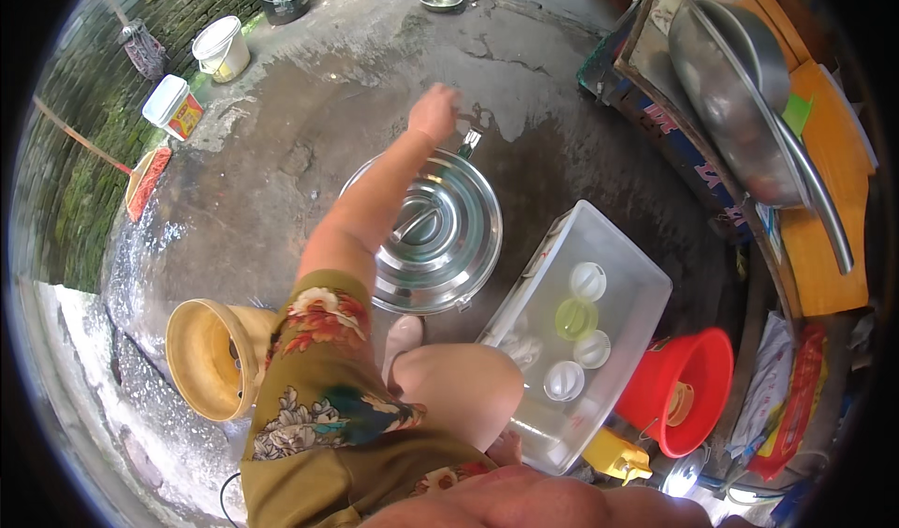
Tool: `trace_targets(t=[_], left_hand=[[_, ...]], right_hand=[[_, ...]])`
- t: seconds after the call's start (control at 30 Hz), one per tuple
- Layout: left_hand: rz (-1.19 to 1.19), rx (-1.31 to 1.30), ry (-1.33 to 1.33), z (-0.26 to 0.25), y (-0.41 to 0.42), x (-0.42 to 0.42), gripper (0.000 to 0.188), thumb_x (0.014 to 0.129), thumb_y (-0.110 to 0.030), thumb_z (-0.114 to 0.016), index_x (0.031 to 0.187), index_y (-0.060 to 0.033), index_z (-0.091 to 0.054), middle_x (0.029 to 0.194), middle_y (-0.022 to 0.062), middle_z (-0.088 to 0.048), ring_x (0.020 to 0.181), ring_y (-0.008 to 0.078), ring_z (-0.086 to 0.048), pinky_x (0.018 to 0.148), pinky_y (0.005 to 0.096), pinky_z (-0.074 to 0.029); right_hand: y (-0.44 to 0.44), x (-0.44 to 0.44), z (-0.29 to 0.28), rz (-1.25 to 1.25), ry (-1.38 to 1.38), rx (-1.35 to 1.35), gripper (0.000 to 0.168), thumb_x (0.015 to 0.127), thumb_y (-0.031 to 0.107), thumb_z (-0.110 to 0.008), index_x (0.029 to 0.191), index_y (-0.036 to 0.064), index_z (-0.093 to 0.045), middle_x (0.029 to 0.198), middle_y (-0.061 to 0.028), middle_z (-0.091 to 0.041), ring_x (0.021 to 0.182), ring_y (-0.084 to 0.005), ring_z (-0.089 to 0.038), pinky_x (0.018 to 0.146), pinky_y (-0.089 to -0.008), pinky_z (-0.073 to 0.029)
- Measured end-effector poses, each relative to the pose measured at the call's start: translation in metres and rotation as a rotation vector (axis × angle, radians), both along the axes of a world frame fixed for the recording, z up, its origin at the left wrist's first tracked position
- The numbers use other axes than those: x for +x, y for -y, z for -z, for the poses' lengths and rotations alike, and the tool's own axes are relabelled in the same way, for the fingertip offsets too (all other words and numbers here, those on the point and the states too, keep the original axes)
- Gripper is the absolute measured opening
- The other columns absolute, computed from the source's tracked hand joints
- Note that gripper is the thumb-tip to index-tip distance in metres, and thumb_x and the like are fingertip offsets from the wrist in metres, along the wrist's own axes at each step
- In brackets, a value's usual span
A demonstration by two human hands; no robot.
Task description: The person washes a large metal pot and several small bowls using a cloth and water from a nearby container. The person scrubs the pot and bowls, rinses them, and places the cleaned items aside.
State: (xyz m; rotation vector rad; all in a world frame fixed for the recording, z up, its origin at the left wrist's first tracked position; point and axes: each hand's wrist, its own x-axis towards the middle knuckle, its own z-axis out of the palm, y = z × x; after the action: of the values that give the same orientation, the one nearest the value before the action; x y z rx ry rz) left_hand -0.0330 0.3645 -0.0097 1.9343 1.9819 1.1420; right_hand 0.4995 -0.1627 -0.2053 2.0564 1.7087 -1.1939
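My left hand [434, 114] reaches forward over the far rim of a round stainless steel lidded container [460, 247]. Its fingers look curled, but their undersides are hidden, so any hold cannot be made out. A metal clasp [470, 143] sticks out from the rim just beside the hand. The lid has raised rings and a bar handle [416, 225], partly behind my forearm. My right hand is out of view. To the right of the container stands a translucent plastic bin [632, 275] with several round white caps [587, 281] and a yellow-green one [576, 319] inside.
A yellowish bucket [186, 359] lies tipped at left. A red bucket [716, 380] and yellow jug [614, 454] sit right of the bin. Lidded pails [223, 47], a red-bristled broom [151, 177] and a mop [142, 47] line the mossy brick wall. Large metal bowls [730, 100] lean at right.
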Motion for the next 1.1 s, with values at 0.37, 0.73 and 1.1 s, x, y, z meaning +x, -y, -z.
trace_targets(t=[0.37,0.73,1.1], left_hand=[[0.694,-0.053,-0.677,0.003,0.221,0.150,0.040,0.084,-0.041,-0.058,0.110,-0.0122,-0.068,0.125,0.0106,-0.057,0.134,0.0443,-0.031,0.107,0.0704,-0.012],[0.903,-0.382,-1.763,0.063,0.253,0.208,0.050,0.082,-0.038,-0.058,0.118,-0.0046,-0.066,0.125,0.0177,-0.060,0.123,0.0421,-0.047,0.105,0.0676,-0.021],[0.902,-0.433,-1.646,0.068,0.211,0.198,0.028,0.086,-0.020,-0.058,0.109,-0.0094,-0.070,0.114,0.0076,-0.066,0.118,0.0294,-0.050,0.100,0.0695,-0.032]], right_hand=[[0.018,0.014,0.015,-0.119,0.083,0.097,0.054,0.076,0.030,-0.068,0.124,0.007,-0.057,0.138,-0.0207,-0.041,0.132,-0.0352,-0.037,0.109,-0.0410,-0.034],[0.010,0.004,-0.007,-0.025,-0.005,0.228,0.056,0.072,0.030,-0.073,0.121,0.006,-0.059,0.132,-0.0216,-0.047,0.126,-0.0351,-0.043,0.106,-0.0403,-0.040],[0.035,0.022,-0.001,0.131,-0.099,0.442,0.050,0.070,0.028,-0.075,0.113,0.008,-0.061,0.121,-0.0191,-0.053,0.119,-0.0367,-0.047,0.102,-0.0431,-0.042]])
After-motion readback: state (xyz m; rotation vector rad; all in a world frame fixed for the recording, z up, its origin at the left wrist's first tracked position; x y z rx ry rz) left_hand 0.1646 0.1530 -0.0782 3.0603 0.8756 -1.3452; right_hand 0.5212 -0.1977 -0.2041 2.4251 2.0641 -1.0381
